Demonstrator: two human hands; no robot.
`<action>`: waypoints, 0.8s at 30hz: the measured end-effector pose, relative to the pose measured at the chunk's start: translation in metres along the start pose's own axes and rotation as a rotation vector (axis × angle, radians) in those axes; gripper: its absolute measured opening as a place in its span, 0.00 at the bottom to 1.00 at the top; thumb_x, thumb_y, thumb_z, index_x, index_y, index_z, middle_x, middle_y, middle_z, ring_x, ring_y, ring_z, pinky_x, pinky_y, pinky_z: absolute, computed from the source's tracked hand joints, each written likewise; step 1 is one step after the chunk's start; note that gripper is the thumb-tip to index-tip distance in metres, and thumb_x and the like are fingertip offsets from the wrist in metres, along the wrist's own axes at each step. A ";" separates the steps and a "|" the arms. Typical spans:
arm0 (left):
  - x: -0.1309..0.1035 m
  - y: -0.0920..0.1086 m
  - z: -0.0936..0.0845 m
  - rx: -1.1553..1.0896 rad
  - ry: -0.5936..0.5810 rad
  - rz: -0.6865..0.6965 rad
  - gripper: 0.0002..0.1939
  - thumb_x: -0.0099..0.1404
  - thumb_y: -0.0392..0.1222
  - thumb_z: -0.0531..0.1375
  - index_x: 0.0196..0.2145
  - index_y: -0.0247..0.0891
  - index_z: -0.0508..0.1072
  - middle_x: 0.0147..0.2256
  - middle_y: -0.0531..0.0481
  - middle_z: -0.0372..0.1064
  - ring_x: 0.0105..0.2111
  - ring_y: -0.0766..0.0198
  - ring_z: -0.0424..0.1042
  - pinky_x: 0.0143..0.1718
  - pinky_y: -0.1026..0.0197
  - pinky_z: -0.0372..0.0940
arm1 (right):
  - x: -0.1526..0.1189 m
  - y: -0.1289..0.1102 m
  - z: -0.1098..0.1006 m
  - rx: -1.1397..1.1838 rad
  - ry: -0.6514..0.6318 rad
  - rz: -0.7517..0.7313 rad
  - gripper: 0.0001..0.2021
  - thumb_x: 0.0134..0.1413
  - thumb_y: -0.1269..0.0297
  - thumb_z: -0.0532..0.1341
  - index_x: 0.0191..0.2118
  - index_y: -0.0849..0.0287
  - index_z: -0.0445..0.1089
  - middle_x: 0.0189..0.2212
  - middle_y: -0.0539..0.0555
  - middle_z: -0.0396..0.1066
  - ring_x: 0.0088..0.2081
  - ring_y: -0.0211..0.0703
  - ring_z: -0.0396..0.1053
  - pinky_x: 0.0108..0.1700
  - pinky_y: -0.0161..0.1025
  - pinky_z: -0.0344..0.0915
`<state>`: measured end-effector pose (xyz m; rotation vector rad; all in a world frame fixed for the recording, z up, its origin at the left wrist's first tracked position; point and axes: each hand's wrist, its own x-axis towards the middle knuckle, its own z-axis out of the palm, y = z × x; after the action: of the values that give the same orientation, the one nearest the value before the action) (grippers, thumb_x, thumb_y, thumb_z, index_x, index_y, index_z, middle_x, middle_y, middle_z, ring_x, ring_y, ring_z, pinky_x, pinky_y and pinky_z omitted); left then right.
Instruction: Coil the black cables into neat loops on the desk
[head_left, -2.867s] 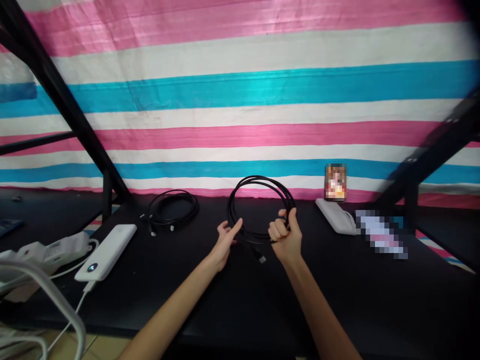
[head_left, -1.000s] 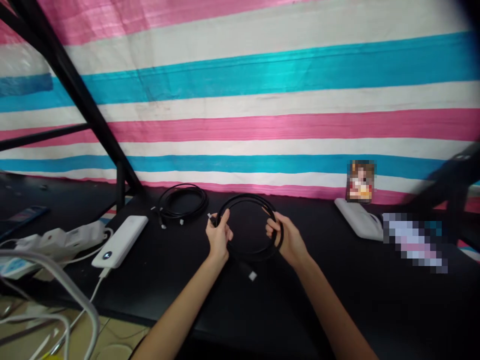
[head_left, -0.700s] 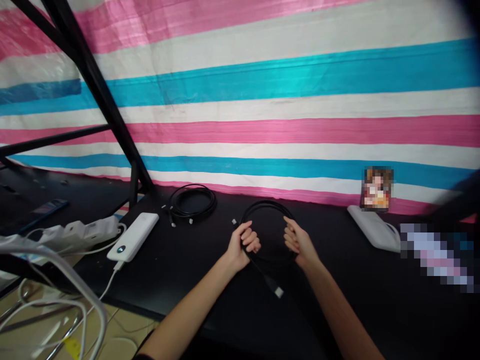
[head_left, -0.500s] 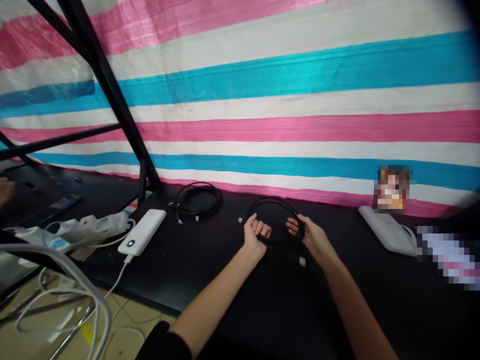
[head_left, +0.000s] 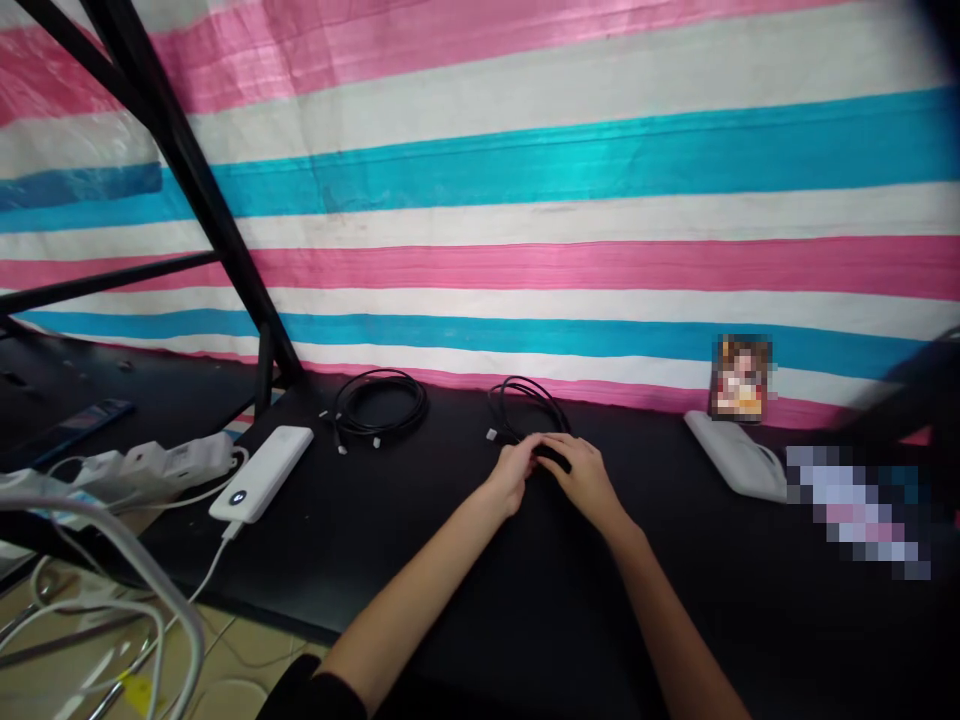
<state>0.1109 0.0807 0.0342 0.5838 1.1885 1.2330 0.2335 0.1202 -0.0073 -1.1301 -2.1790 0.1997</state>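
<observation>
A looped black cable (head_left: 534,383) with a pale connector at its left lies on the black table (head_left: 420,520), toward the back. My left hand (head_left: 516,474) is closed on the near side of this loop. Right beside it, my right hand (head_left: 583,476) also has its fingers closed round the cable, and the fingertips of both hands meet. Their grip hides part of the loop. Farther left, a second coiled black cable (head_left: 384,432) with small pale connectors rests flat, touched by neither hand.
A white power bank (head_left: 262,473) with a plugged cable lies left, by a white power strip (head_left: 146,465). A phone (head_left: 86,425) is at the far left. The black metal frame (head_left: 217,215) rises there. On the right sits a grey object (head_left: 735,458) before the striped sheet (head_left: 562,265).
My hands have come together, the right moving left toward the left hand. The cable loop between them looks smaller and lies lower on the table. The view has shifted slightly right.
</observation>
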 end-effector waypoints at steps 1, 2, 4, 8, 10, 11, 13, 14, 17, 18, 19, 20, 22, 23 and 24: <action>-0.009 0.002 -0.006 0.079 -0.061 -0.008 0.12 0.55 0.47 0.60 0.28 0.34 0.71 0.28 0.49 0.68 0.32 0.65 0.66 0.41 0.61 0.60 | 0.000 0.003 0.000 -0.026 0.000 0.006 0.14 0.56 0.64 0.52 0.44 0.53 0.71 0.42 0.54 0.72 0.45 0.48 0.67 0.52 0.52 0.53; -0.017 0.005 -0.012 0.152 -0.137 -0.005 0.11 0.53 0.46 0.61 0.29 0.35 0.73 0.30 0.48 0.70 0.34 0.63 0.67 0.42 0.60 0.59 | -0.001 0.005 0.000 -0.049 0.002 0.013 0.14 0.56 0.65 0.52 0.43 0.53 0.72 0.41 0.54 0.72 0.45 0.47 0.67 0.52 0.52 0.53; -0.028 0.015 -0.029 0.251 -0.261 0.013 0.11 0.51 0.45 0.63 0.31 0.36 0.76 0.34 0.46 0.72 0.38 0.60 0.68 0.44 0.58 0.59 | -0.001 0.008 0.000 -0.088 0.025 0.027 0.13 0.55 0.66 0.52 0.40 0.53 0.73 0.39 0.53 0.73 0.44 0.47 0.68 0.51 0.51 0.52; -0.017 0.045 -0.085 0.762 -0.053 0.462 0.12 0.57 0.44 0.59 0.37 0.37 0.76 0.42 0.44 0.72 0.46 0.57 0.65 0.51 0.58 0.54 | -0.002 0.006 -0.005 -0.125 0.120 0.050 0.14 0.51 0.70 0.53 0.41 0.53 0.72 0.42 0.54 0.71 0.44 0.47 0.66 0.49 0.50 0.54; 0.000 0.058 -0.120 1.118 0.354 0.603 0.14 0.60 0.41 0.56 0.43 0.36 0.73 0.49 0.40 0.66 0.52 0.53 0.59 0.54 0.53 0.49 | -0.001 0.003 -0.008 -0.094 0.130 0.061 0.17 0.48 0.73 0.53 0.43 0.53 0.71 0.43 0.54 0.70 0.44 0.47 0.66 0.48 0.49 0.55; 0.008 0.064 -0.136 1.261 0.501 0.587 0.16 0.60 0.40 0.56 0.45 0.35 0.72 0.51 0.38 0.64 0.54 0.51 0.57 0.54 0.52 0.48 | -0.001 0.001 -0.008 -0.068 0.130 0.070 0.18 0.47 0.74 0.52 0.43 0.53 0.71 0.43 0.54 0.70 0.44 0.47 0.66 0.48 0.49 0.56; 0.020 0.070 -0.163 1.399 0.574 0.480 0.17 0.58 0.42 0.58 0.43 0.32 0.73 0.49 0.35 0.65 0.52 0.47 0.59 0.52 0.49 0.49 | 0.000 -0.001 -0.009 -0.009 0.142 0.090 0.19 0.46 0.74 0.52 0.43 0.54 0.70 0.43 0.54 0.69 0.43 0.48 0.66 0.47 0.48 0.58; 0.025 0.072 -0.172 1.417 0.564 0.463 0.15 0.58 0.43 0.59 0.41 0.34 0.74 0.47 0.37 0.67 0.50 0.49 0.61 0.51 0.51 0.52 | 0.001 -0.001 -0.009 0.017 0.156 0.101 0.19 0.46 0.73 0.52 0.43 0.54 0.70 0.43 0.55 0.69 0.43 0.48 0.66 0.47 0.48 0.59; 0.031 0.074 -0.184 1.413 0.513 0.434 0.12 0.57 0.44 0.60 0.37 0.36 0.76 0.42 0.41 0.71 0.45 0.53 0.66 0.45 0.58 0.57 | 0.002 -0.001 -0.008 0.076 0.188 0.116 0.16 0.47 0.70 0.52 0.42 0.55 0.71 0.42 0.56 0.70 0.42 0.50 0.66 0.46 0.50 0.60; 0.031 0.075 -0.184 1.405 0.512 0.427 0.12 0.56 0.44 0.60 0.37 0.36 0.76 0.41 0.42 0.72 0.43 0.54 0.68 0.42 0.59 0.58 | 0.002 -0.001 -0.008 0.088 0.192 0.118 0.16 0.47 0.70 0.53 0.41 0.55 0.71 0.42 0.56 0.70 0.42 0.50 0.66 0.46 0.50 0.60; 0.031 0.076 -0.183 1.395 0.515 0.421 0.13 0.56 0.45 0.60 0.37 0.36 0.76 0.40 0.42 0.73 0.42 0.54 0.69 0.40 0.60 0.59 | 0.002 -0.001 -0.008 0.097 0.192 0.119 0.15 0.47 0.69 0.53 0.41 0.55 0.71 0.41 0.56 0.70 0.42 0.50 0.66 0.46 0.50 0.60; 0.031 0.077 -0.181 1.383 0.522 0.420 0.14 0.56 0.46 0.60 0.37 0.36 0.76 0.39 0.41 0.73 0.40 0.54 0.69 0.37 0.61 0.59 | 0.002 -0.001 -0.008 0.104 0.190 0.121 0.15 0.47 0.69 0.53 0.41 0.55 0.71 0.41 0.56 0.70 0.42 0.50 0.66 0.46 0.50 0.60; 0.030 0.079 -0.178 1.360 0.539 0.438 0.15 0.59 0.49 0.57 0.38 0.37 0.75 0.38 0.42 0.74 0.39 0.54 0.70 0.34 0.62 0.59 | 0.002 -0.001 -0.009 0.112 0.184 0.126 0.15 0.48 0.69 0.53 0.41 0.55 0.71 0.41 0.56 0.70 0.42 0.50 0.66 0.46 0.50 0.60; 0.029 0.081 -0.176 1.352 0.548 0.454 0.16 0.61 0.49 0.55 0.39 0.38 0.75 0.38 0.43 0.74 0.39 0.55 0.70 0.34 0.62 0.59 | 0.002 -0.001 -0.009 0.114 0.182 0.129 0.14 0.48 0.69 0.53 0.40 0.55 0.71 0.41 0.56 0.70 0.42 0.50 0.66 0.46 0.50 0.61; 0.027 0.084 -0.175 1.342 0.566 0.475 0.17 0.63 0.50 0.52 0.40 0.38 0.74 0.38 0.43 0.74 0.39 0.55 0.70 0.34 0.62 0.59 | 0.002 -0.001 -0.010 0.117 0.181 0.130 0.14 0.48 0.68 0.53 0.40 0.55 0.71 0.41 0.56 0.70 0.42 0.49 0.66 0.47 0.50 0.61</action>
<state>-0.0846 0.0891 0.0377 1.6254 2.4502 0.8259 0.2379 0.1193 0.0013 -1.1768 -1.9123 0.2679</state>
